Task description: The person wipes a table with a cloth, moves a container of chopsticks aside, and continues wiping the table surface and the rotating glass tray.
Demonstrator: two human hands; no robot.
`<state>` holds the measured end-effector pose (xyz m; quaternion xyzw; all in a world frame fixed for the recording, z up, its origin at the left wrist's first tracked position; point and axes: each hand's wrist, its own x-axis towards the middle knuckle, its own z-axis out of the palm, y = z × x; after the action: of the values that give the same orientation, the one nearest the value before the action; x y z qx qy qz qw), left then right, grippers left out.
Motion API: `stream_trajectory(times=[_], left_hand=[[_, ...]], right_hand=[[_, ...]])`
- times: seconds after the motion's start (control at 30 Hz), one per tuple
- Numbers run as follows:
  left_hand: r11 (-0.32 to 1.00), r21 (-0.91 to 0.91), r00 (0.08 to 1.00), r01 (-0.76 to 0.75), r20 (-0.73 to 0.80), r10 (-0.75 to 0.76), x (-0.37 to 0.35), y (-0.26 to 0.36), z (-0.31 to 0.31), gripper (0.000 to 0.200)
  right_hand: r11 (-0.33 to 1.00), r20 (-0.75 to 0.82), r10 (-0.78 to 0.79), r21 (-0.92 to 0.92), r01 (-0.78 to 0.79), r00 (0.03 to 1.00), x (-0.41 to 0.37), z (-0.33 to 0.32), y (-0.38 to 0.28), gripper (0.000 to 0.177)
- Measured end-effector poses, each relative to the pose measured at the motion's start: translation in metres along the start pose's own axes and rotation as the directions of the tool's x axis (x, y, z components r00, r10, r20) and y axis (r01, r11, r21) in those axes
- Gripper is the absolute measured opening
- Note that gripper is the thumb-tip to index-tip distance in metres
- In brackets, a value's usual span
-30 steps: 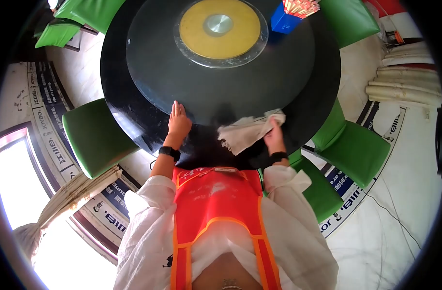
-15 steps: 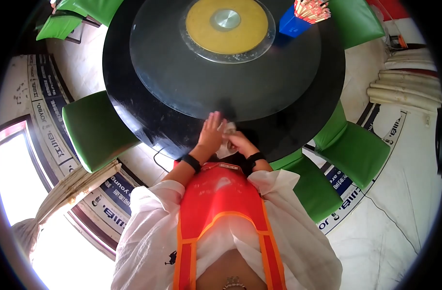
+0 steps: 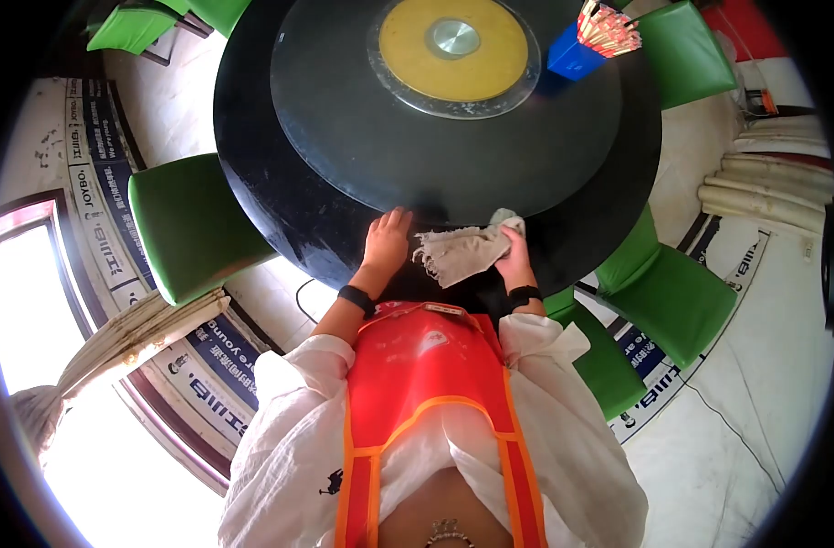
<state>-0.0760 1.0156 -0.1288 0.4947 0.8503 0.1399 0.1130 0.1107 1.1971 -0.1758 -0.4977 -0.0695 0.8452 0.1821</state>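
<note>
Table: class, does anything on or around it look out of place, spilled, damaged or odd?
Nothing looks spilled or broken. The cloth under the right hand is crumpled and ragged at its free end, and faint pale smears mark the table rim beside the left hand.

Cloth (image 3: 460,254) hides fingertips of the right hand (image 3: 517,262)

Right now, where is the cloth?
Head view: the cloth lies at the near edge of the black table, held by the right hand, right of the flat left hand.
</note>
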Motion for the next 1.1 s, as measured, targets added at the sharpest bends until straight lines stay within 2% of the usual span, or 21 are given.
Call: stream_trajectory(times=[0.07, 0.1, 0.13, 0.17, 0.2, 0.23, 0.3, 0.33, 0.43, 0.53, 0.6, 0.63, 0.7, 0.77, 0.8, 0.83, 0.9, 0.93, 0.97, 1.03, 1.1], left_hand=[[1.000, -0.005, 1.000, -0.002, 0.004, 0.002, 0.000, 0.003, 0.000, 0.045], [1.000, -0.009, 0.999, 0.018, 0.029, -0.018, 0.001, 0.005, -0.001, 0.045], [0.999, -0.011, 0.998, 0.041, 0.055, -0.040, 0.002, 0.006, -0.002, 0.045], [0.999, -0.006, 0.998, 0.043, 0.051, -0.043, 0.001, 0.006, -0.002, 0.045], [0.999, -0.011, 0.998, 0.035, 0.052, -0.034, 0.000, 0.007, -0.002, 0.045], [1.000, -0.016, 0.998, 0.027, 0.056, -0.026, -0.003, 0.007, -0.003, 0.046], [1.000, -0.018, 0.998, 0.017, 0.058, -0.016, -0.009, 0.006, -0.003, 0.047], [0.999, -0.012, 0.997, 0.039, 0.067, -0.038, -0.009, 0.004, -0.004, 0.047], [0.998, -0.041, 0.995, 0.057, 0.080, -0.054, -0.008, -0.002, -0.010, 0.047], [0.975, -0.096, 0.977, 0.199, 0.094, -0.190, -0.009, -0.014, -0.005, 0.040], [0.942, -0.141, 0.947, 0.303, 0.159, -0.281, -0.008, -0.023, -0.006, 0.034], [0.895, -0.181, 0.903, 0.407, 0.227, -0.365, -0.009, -0.027, -0.006, 0.028], [0.868, -0.286, 0.911, 0.406, 0.194, -0.363, -0.014, -0.045, 0.007, 0.023], [0.810, -0.406, 0.904, 0.424, 0.239, -0.353, -0.018, -0.067, 0.023, 0.028], [0.703, -0.494, 0.859, 0.512, 0.298, -0.417, -0.020, -0.085, 0.043, 0.030], [0.704, -0.494, 0.860, 0.510, 0.301, -0.412, -0.016, -0.089, 0.040, 0.030], [0.238, -0.658, 0.661, 0.715, 0.524, -0.537, -0.006, -0.088, 0.019, 0.032], [0.184, -0.695, 0.641, 0.695, 0.484, -0.596, -0.001, -0.083, 0.007, 0.032], [0.186, -0.695, 0.645, 0.694, 0.486, -0.590, 0.002, -0.090, 0.006, 0.032], [-0.095, -0.858, 0.697, 0.505, 0.471, -0.541, 0.009, -0.113, 0.005, 0.028], [-0.232, -0.901, 0.675, 0.367, 0.429, -0.601, 0.020, -0.120, 0.000, 0.024]], right_hand=[[0.993, 0.105, 0.052, -0.115, -0.040, 0.993, 0.007, -0.004, 0.017, 0.030], [0.767, 0.398, -0.280, -0.454, 0.453, 0.874, 0.002, -0.010, 0.043, 0.031], [0.133, 0.693, -0.354, -0.628, 0.767, 0.628, -0.005, 0.001, 0.049, 0.029], [0.512, 0.347, -0.202, -0.760, 0.401, 0.916, 0.003, 0.018, 0.064, 0.027], [0.740, -0.010, 0.106, -0.667, -0.086, 0.994, 0.013, 0.031, 0.083, 0.025], [0.639, 0.570, -0.115, -0.585, 0.500, 0.814, 0.024, 0.023, 0.103, 0.024], [0.698, 0.213, 0.160, -0.714, 0.041, 0.964, -0.020, 0.095, 0.086, 0.022], [0.700, 0.218, 0.160, -0.713, 0.045, 0.963, -0.018, 0.097, 0.085, 0.022], [0.622, 0.171, -0.127, -0.753, 0.212, 0.977, 0.001, 0.086, 0.071, 0.021], [0.660, -0.029, -0.616, -0.565, 0.496, 0.787, 0.002, 0.063, 0.035, 0.027], [0.461, -0.066, -0.832, -0.635, 0.620, 0.551, 0.019, 0.026, 0.003, 0.035], [0.367, -0.082, -0.900, -0.673, 0.642, 0.429, 0.008, 0.020, -0.013, 0.039], [0.348, -0.141, -0.927, -0.668, 0.658, 0.347, -0.007, 0.012, -0.038, 0.039], [0.430, -0.183, -0.892, -0.624, 0.652, 0.413, -0.024, 0.012, -0.051, 0.038], [0.353, -0.110, -0.919, -0.653, 0.670, 0.378, -0.023, 0.005, -0.052, 0.035], [0.353, -0.114, -0.920, -0.655, 0.669, 0.374, -0.026, 0.001, -0.048, 0.035], [0.164, 0.205, -0.829, -0.801, 0.576, 0.520, -0.037, -0.007, -0.036, 0.035], [0.019, 0.352, -0.773, -0.819, 0.574, 0.528, -0.033, -0.019, -0.024, 0.035], [0.002, 0.360, -0.586, -0.895, 0.446, 0.726, -0.035, -0.027, -0.013, 0.034], [-0.280, 0.637, -0.316, -0.770, 0.573, 0.703, -0.046, -0.038, 0.016, 0.028], [-0.298, 0.614, -0.206, -0.781, 0.548, 0.762, -0.067, -0.044, 0.043, 0.026]])
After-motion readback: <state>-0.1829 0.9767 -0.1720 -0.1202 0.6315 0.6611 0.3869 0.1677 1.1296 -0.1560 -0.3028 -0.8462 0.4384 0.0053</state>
